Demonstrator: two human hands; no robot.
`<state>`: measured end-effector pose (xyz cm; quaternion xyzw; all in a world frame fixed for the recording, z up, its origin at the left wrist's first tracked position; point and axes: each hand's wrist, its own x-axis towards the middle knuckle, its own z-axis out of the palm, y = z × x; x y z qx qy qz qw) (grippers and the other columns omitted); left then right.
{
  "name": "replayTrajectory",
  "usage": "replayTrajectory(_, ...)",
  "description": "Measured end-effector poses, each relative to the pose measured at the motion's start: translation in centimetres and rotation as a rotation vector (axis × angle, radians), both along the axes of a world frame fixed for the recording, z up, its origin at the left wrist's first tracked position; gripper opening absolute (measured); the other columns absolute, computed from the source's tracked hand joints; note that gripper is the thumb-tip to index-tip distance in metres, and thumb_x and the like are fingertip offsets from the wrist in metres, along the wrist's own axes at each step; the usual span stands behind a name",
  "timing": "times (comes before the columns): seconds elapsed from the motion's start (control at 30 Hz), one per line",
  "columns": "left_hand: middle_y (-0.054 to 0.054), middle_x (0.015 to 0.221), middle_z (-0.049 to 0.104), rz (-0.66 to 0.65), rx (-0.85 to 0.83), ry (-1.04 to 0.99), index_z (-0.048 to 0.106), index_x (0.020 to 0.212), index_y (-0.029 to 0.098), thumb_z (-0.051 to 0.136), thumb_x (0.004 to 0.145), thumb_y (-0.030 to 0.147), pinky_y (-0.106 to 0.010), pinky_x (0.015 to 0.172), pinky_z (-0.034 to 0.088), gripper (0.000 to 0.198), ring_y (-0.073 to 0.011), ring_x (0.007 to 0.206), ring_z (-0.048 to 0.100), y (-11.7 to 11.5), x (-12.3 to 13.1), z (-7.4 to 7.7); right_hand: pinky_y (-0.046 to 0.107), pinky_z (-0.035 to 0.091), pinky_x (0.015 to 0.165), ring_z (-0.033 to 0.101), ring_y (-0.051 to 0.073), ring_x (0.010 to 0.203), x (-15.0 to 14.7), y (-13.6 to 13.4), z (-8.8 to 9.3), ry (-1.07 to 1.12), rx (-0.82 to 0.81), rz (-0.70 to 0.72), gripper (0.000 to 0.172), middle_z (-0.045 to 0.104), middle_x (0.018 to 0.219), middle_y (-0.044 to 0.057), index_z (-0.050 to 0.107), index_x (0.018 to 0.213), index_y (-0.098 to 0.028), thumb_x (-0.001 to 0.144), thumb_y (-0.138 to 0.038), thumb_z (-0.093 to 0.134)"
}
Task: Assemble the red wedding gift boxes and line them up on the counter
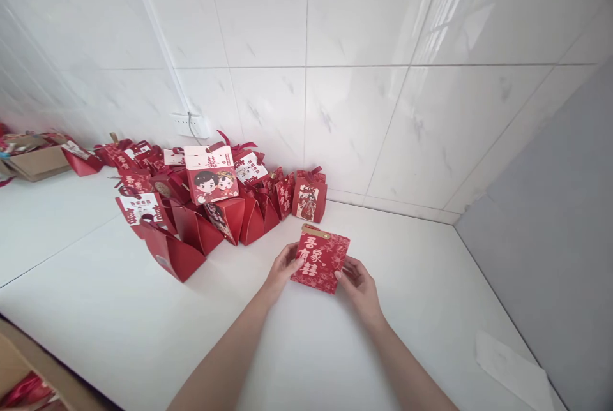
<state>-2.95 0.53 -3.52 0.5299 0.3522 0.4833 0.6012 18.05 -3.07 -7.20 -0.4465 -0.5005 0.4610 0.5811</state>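
Between my two hands is a red gift box [325, 264] with pale lettering, a flower pattern and a gold-coloured strip along its top. My left hand [283, 269] grips its left side, thumb on the front face. On the right side my right hand [360, 284] holds it the same way, fingers behind the box and partly hidden. Just beyond it stands another red gift box [309, 197] with a picture on its front and a dark red ribbon. To the left is a crowded pile of red gift boxes [191, 226]; a box with two cartoon figures [213, 175] rests on top.
The white table [412, 258] meets a tiled wall [354, 124] at the back and a grey panel [550, 219] at right. A white sheet [512, 369] lies front right. Cardboard boxes stand far left [38, 165] and lower left [48, 366]. A socket [190, 125] with a cable is on the wall.
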Motion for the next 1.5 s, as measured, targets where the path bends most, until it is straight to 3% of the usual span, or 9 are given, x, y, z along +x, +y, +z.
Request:
replayTrajectory(0.2, -0.011, 0.132, 0.055, 0.281, 0.159, -0.113, 0.052, 0.126, 0.020, 0.039, 0.090, 0.056, -0.044, 0.111, 0.028, 0.053, -0.0266, 0.130, 0.044, 0.7, -0.3, -0.3, 0.051, 0.034, 0.108, 0.038, 0.027, 0.134, 0.3, -0.3, 0.4, -0.212, 0.078, -0.124, 0.026, 0.041, 0.145, 0.009, 0.061, 0.107, -0.024, 0.084, -0.037, 0.062)
replayTrajectory(0.37, -0.010, 0.132, 0.054, 0.375, 0.267, -0.050, 0.055, 0.122, 0.020, 0.043, 0.090, 0.051, -0.045, 0.112, 0.025, 0.046, -0.0265, 0.130, 0.044, 1.0, -0.6, 1.1, 0.045, 0.039, 0.104, 0.046, 0.022, 0.127, 0.6, 0.6, 5.3, -0.285, 0.236, -0.190, 0.022, 0.051, 0.134, 0.009, 0.056, 0.109, -0.024, 0.089, -0.034, 0.054)
replayTrajectory(0.5, -0.010, 0.127, 0.058, 0.196, 0.280, 0.130, 0.058, 0.120, 0.020, 0.060, 0.082, 0.036, -0.043, 0.109, 0.032, 0.041, -0.0287, 0.126, 0.048, 1.3, -0.9, 3.8, 0.037, 0.042, 0.100, 0.053, 0.019, 0.119, -0.7, 1.8, 11.2, -0.484, 0.407, -0.043, 0.028, 0.058, 0.126, 0.006, 0.054, 0.118, -0.026, 0.090, -0.030, 0.053)
replayTrajectory(0.63, -0.007, 0.141, 0.048, -0.038, 0.258, 0.329, 0.049, 0.133, 0.027, 0.068, 0.074, 0.023, -0.042, 0.109, 0.034, 0.062, -0.0271, 0.135, 0.038, 2.4, -1.5, 6.9, 0.032, 0.047, 0.087, 0.062, 0.020, 0.105, -3.1, 3.2, 14.2, -0.802, 0.360, 0.187, 0.047, 0.064, 0.120, 0.004, 0.051, 0.128, -0.028, 0.082, -0.018, 0.060)
replayTrajectory(0.9, -0.008, 0.095, 0.071, -0.352, 0.149, 0.643, 0.070, 0.103, 0.013, 0.067, 0.076, 0.035, -0.034, 0.084, 0.048, 0.035, -0.0237, 0.091, 0.063, 4.5, -2.9, 11.6, 0.025, 0.043, 0.062, 0.061, 0.015, 0.069, -3.5, 4.5, 14.8, -0.792, 0.199, 0.210, 0.014, 0.069, 0.079, -0.002, 0.064, 0.086, -0.025, 0.084, -0.020, 0.052)
replayTrajectory(1.1, 0.001, 0.070, 0.062, -0.373, 0.169, 0.928, 0.073, 0.078, 0.015, 0.060, 0.078, 0.041, -0.024, 0.059, 0.036, 0.029, -0.0138, 0.063, 0.047, 3.3, -3.2, 13.2, 0.025, 0.045, 0.063, 0.063, 0.014, 0.072, -1.8, 3.9, 15.5, -0.530, 0.125, 0.343, 0.003, 0.069, 0.078, -0.002, 0.057, 0.084, -0.022, 0.085, -0.023, 0.055)
replayTrajectory(1.27, 0.003, 0.059, 0.051, -0.354, 0.110, 1.090, 0.074, 0.082, 0.021, 0.060, 0.076, 0.048, -0.023, 0.048, 0.022, 0.031, -0.0098, 0.053, 0.030, 2.6, -3.4, 14.2, 0.027, 0.046, 0.069, 0.063, 0.015, 0.078, 0.0, 3.2, 16.1, -0.656, 0.131, 0.321, 0.007, 0.068, 0.080, -0.003, 0.060, 0.079, -0.024, 0.085, -0.021, 0.055)
replayTrajectory(1.4, 0.002, 0.063, 0.057, -0.363, 0.135, 1.174, 0.074, 0.088, 0.022, 0.060, 0.077, 0.047, -0.023, 0.047, 0.026, 0.030, -0.0112, 0.052, 0.040, 1.7, -3.1, 14.5, 0.029, 0.046, 0.071, 0.063, 0.015, 0.078, 1.4, 2.6, 16.6, -0.787, 0.123, 0.342, 0.009, 0.070, 0.088, -0.003, 0.062, 0.082, -0.025, 0.085, -0.020, 0.055)
replayTrajectory(1.5, 0.000, 0.091, 0.070, -0.271, 0.273, 1.123, 0.072, 0.100, 0.026, 0.060, 0.079, 0.042, -0.023, 0.059, 0.041, 0.029, -0.0167, 0.074, 0.059, 1.1, -2.2, 14.7, 0.029, 0.045, 0.068, 0.062, 0.015, 0.074, 2.2, 2.2, 17.1, -0.856, 0.108, 0.330, 0.009, 0.071, 0.093, -0.004, 0.062, 0.084, -0.026, 0.085, -0.021, 0.055)
